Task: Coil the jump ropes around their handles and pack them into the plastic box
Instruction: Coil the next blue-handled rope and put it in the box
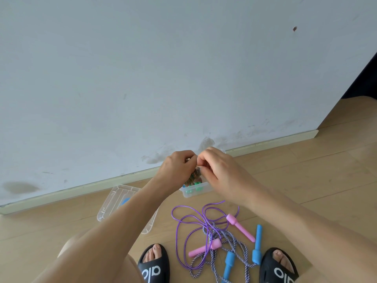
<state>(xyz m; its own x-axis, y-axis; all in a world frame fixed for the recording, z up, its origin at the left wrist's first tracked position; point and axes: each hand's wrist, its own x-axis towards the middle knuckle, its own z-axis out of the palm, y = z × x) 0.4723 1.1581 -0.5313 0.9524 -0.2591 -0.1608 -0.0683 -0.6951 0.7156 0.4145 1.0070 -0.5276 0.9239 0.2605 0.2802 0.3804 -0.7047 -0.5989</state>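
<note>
My left hand (178, 166) grips a coiled jump rope with green handles (194, 176), held above the clear plastic box (201, 192). My right hand (216, 166) pinches the rope's end at the top of the coil. Most of the bundle is hidden by my fingers. A purple rope with pink handles (240, 226) lies loose on the floor nearer me. Tangled with it is a striped blue-white rope with blue handles (258, 244).
The box's clear lid (114, 201) lies on the wooden floor to the left, partly under my left forearm. A grey wall and skirting board run just behind the box. My feet in black slippers (154, 264) stand at the bottom edge.
</note>
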